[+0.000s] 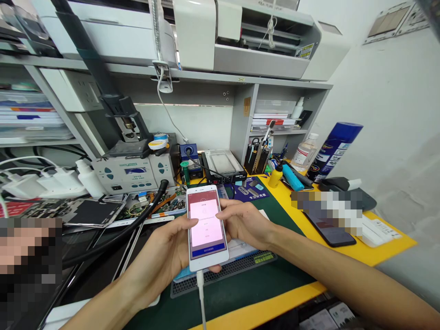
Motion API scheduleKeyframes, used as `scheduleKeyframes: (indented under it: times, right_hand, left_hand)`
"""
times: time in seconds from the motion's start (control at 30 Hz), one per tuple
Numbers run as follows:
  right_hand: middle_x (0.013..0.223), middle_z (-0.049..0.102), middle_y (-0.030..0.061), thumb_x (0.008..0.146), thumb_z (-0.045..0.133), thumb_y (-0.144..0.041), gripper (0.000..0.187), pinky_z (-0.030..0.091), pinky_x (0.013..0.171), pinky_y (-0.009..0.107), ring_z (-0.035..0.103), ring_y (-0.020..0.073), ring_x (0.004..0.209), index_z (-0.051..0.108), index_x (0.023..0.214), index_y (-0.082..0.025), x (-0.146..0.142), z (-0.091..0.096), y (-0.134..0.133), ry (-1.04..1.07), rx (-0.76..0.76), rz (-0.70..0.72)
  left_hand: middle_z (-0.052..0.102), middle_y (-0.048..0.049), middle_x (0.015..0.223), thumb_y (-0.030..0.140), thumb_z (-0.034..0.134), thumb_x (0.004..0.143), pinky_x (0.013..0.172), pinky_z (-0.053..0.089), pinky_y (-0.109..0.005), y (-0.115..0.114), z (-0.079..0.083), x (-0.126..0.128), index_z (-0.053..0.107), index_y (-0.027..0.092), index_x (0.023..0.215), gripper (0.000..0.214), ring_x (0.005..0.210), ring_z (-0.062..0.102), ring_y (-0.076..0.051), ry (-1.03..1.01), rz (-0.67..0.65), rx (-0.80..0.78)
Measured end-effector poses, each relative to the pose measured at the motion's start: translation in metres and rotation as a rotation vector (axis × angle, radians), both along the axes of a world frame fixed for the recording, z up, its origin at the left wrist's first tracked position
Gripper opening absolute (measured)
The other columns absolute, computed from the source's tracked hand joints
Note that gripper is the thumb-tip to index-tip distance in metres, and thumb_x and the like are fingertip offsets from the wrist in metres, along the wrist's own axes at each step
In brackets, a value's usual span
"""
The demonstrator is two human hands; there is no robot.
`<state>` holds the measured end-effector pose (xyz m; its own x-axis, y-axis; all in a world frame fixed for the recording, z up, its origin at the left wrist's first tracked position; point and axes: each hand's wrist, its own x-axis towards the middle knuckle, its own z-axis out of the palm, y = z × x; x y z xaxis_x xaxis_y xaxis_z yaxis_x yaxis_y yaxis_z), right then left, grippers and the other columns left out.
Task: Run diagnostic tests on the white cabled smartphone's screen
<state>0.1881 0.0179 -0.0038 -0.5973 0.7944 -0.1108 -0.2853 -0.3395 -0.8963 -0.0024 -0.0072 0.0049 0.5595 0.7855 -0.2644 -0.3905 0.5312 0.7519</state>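
Here, white phone (206, 238) between left fingers (184, 224), right fingers (230, 211); both clamped on it

Likely an electronics repair workshop: loose circuit boards (177, 203), a control box (118, 182) with arrow buttons (108, 170), a holder (261, 161) full of tools (268, 133), a spray can (332, 153) and a phone (207, 224) above a green mat (240, 289)

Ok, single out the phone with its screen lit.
The white phone held by the left hand and right hand; the black phone farther right shows a dark screen.
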Motion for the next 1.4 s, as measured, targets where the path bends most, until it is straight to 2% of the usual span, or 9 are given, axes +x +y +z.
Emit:
scheduleKeyframes:
  times: [0.13, 0.4, 0.9, 1.1, 1.4]
  right_hand:
    - [0.103, 0.07, 0.0104, 0.08, 0.057, -0.019, 0.038, 0.052, 0.067, 0.035, 0.064, 0.0236, 0.084, 0.062, 0.118, -0.018, -0.0001, 0.0005, -0.0002, -0.004, 0.003, -0.003]
    - [0.103, 0.07, 0.0101, 0.079, 0.059, -0.02, 0.039, 0.052, 0.069, 0.035, 0.065, 0.024, 0.086, 0.062, 0.118, -0.019, 0.0001, 0.0004, 0.0, -0.007, 0.006, -0.002]
    - [0.093, 0.071, 0.0087, 0.076, 0.061, -0.02, 0.039, 0.052, 0.069, 0.037, 0.064, 0.0238, 0.081, 0.063, 0.115, -0.018, -0.0011, 0.0021, -0.0011, -0.024, -0.01, -0.026]
    - [0.093, 0.07, 0.0092, 0.077, 0.059, -0.019, 0.038, 0.052, 0.069, 0.037, 0.064, 0.0241, 0.082, 0.063, 0.115, -0.018, -0.0016, 0.003, -0.0016, -0.031, -0.01, -0.033]
    - [0.097, 0.071, 0.0091, 0.08, 0.057, -0.018, 0.039, 0.052, 0.068, 0.035, 0.064, 0.0233, 0.083, 0.063, 0.118, -0.019, -0.0003, 0.0002, -0.0008, -0.016, 0.008, -0.011]
  left_hand:
    - [0.065, -0.014, 0.124, 0.024, 0.054, 0.091, 0.076, 0.058, -0.044, -0.0007, 0.0003, -0.0005, 0.038, 0.023, 0.147, 0.057, 0.103, 0.065, -0.031, 0.003, 0.005, 0.004]
    - [0.063, -0.0163, 0.127, 0.023, 0.054, 0.091, 0.076, 0.057, -0.053, 0.0, 0.0004, 0.0005, 0.039, 0.02, 0.145, 0.056, 0.107, 0.062, -0.036, 0.004, 0.021, 0.005]
    - [0.061, -0.0172, 0.13, 0.024, 0.053, 0.091, 0.076, 0.058, -0.049, -0.0015, 0.0017, 0.0007, 0.033, 0.021, 0.15, 0.062, 0.108, 0.063, -0.036, 0.022, 0.022, 0.014]
    - [0.06, -0.0171, 0.132, 0.024, 0.052, 0.092, 0.073, 0.057, -0.058, -0.0011, 0.0007, 0.0004, 0.033, 0.023, 0.149, 0.06, 0.11, 0.061, -0.04, 0.01, 0.014, 0.026]
    - [0.06, -0.0157, 0.132, 0.022, 0.051, 0.092, 0.078, 0.057, -0.049, -0.0005, -0.0008, 0.0004, 0.038, 0.021, 0.146, 0.055, 0.112, 0.061, -0.036, 0.007, 0.007, 0.02]
